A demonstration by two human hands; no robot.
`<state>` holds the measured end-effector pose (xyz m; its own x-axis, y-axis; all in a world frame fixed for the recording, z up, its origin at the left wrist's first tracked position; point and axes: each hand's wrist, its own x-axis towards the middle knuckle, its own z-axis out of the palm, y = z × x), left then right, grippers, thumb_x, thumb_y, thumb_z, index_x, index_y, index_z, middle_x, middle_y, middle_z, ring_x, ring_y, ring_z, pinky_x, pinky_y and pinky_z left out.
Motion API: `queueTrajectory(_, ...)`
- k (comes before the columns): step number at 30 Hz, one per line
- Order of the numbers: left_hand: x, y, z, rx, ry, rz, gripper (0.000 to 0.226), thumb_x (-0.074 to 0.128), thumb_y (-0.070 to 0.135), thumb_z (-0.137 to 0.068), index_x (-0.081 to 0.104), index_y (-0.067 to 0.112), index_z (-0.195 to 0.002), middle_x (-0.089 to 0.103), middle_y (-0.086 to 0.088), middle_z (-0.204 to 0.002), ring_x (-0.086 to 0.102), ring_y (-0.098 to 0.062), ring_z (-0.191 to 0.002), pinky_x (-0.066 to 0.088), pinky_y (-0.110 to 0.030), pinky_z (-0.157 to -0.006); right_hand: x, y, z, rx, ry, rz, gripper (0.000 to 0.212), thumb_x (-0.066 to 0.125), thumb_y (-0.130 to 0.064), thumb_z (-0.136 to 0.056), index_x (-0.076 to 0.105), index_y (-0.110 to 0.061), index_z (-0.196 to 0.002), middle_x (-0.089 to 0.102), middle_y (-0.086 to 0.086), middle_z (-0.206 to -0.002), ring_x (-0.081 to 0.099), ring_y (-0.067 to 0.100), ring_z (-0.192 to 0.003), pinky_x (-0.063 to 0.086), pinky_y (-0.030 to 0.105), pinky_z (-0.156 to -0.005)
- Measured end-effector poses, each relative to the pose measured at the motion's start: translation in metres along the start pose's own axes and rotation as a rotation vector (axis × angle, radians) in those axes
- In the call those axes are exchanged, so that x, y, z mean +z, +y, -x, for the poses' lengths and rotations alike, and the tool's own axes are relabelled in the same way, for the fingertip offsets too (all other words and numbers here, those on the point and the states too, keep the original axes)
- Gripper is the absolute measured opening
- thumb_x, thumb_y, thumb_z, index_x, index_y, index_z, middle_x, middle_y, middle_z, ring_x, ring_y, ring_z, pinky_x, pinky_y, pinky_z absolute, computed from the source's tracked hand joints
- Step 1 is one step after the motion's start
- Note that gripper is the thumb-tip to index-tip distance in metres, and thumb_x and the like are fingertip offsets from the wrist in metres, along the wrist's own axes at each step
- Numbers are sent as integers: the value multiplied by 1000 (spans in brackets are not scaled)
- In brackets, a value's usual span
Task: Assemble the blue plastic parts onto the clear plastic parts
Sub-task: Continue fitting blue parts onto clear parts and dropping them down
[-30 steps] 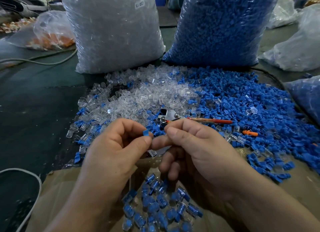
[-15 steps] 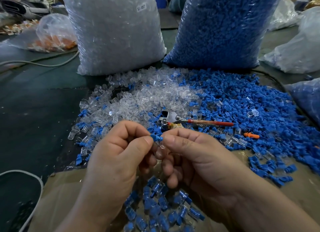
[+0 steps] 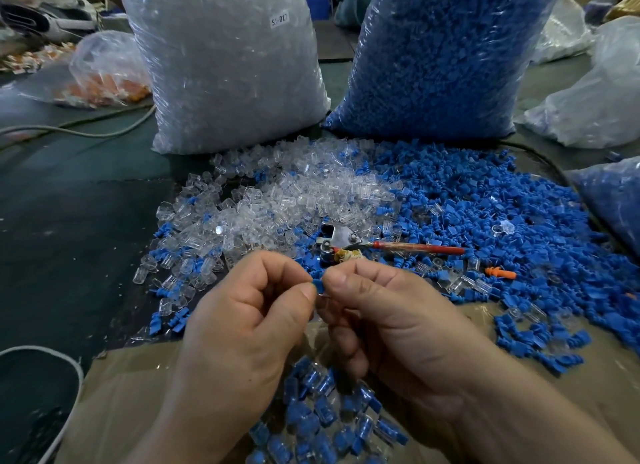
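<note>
Nearest, at the lower centre of the frame, a heap of assembled pieces, blue inside clear, lies on a cardboard sheet. Just above it, the two hands meet fingertip to fingertip. The left hand has thumb and forefinger curled, its grip closed on a small blue part at mid-frame. The right hand, fingers likewise curled, meets it from the other side; its grip pinches a clear part just beneath the blue one, though the fingers hide most of it. Beyond the hands, loose clear parts spread across the centre of the dark desk, and loose blue parts to the right. A red-handled tool lies where the two spreads meet, with a single orange part near its handle end. Farthest, a bag of clear parts stands upright at upper centre, and a bag of blue parts beside it at upper right.
</note>
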<state>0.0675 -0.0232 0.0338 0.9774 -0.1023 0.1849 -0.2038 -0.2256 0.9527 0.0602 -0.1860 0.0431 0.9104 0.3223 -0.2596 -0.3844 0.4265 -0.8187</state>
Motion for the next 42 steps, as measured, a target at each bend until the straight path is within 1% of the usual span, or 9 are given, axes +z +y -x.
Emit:
queueTrajectory(4,-2,-1,2,-8,-19,-54,24,63,55,-71,66,37,-87,65,5,-62,56,-7,-49,48,-23,-44,1,0,1,-17,-4,-41,9,74,-20,-78,68,-14,-81,56,5,-67,49,11,-46,41,20,-36)
queueTrajectory(8,1,6,1,-145,-63,198,16,77,43,-78,71,31,-87,71,-1,-67,66,-8,-55,52,-19,-50,3,0,3,-78,-53,-103,9,70,-10,-82,71,-9,-90,63,15,-71,62,20,-55,56,29,-49)
queueTrajectory(13,-4,5,-1,-289,-129,267,28,84,46,-70,76,27,-89,71,-13,-69,65,-25,-60,55,-47,-63,3,2,4,-227,42,280,6,66,-19,-89,69,-15,-92,67,15,-69,66,28,-61,59,38,-59)
queueTrajectory(17,-5,6,-1,-318,-175,320,38,77,49,-54,75,23,-83,67,-10,-63,61,-16,-53,47,-24,-44,3,3,8,-292,129,520,1,67,-27,-92,67,-28,-91,71,8,-75,70,34,-67,60,52,-62)
queueTrajectory(22,-6,2,-3,-323,-147,276,46,74,55,-52,76,30,-89,74,-15,-79,69,-27,-64,58,-44,-61,2,4,10,-474,194,964,10,52,-41,-92,56,-37,-101,67,-12,-87,65,10,-82,56,38,-71)
queueTrajectory(25,-6,1,-3,-294,-157,248,46,71,57,-52,77,33,-91,72,-6,-70,62,-16,-55,52,-28,-47,5,5,11,-575,183,1253,10,41,-41,-97,47,-41,-105,56,-21,-92,54,-4,-87,45,20,-71)
queueTrajectory(35,-9,-6,-8,-403,-210,554,28,91,19,-54,75,16,-77,63,-18,-62,57,-15,-44,43,-20,-37,5,3,9,-757,204,1242,17,50,-29,-97,62,-28,-109,51,-12,-107,56,7,-95,47,25,-74)
queueTrajectory(38,-8,-7,-8,-390,-141,499,22,85,23,-54,73,19,-72,63,-15,-60,58,-16,-47,45,-21,-40,4,5,7,-770,189,1311,21,51,-30,-95,63,-25,-111,54,-12,-109,56,7,-99,48,28,-78)
queueTrajectory(42,-5,-13,-8,-304,-69,317,19,76,8,-81,71,23,-72,61,-11,-57,56,-19,-49,47,-28,-44,3,7,5,-798,189,1390,26,50,-32,-96,65,-20,-113,59,-8,-112,57,13,-105,51,36,-82)
